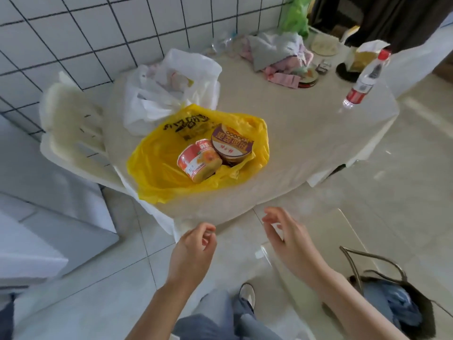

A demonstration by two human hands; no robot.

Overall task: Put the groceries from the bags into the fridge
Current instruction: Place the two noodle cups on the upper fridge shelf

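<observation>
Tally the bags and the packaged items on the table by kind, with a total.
Yellow plastic bag: 1
White plastic bag: 1
Instant noodle bowls: 2, red one and purple one, both in the yellow bag
Clear water bottle with red cap: 1
Total: 5
What the white bag holds cannot be made out.

Black characters are printed on the yellow bag but cannot be read. Just inside it, large characters are carried on the purple cup's lid and the orange cup, likewise illegible.
</observation>
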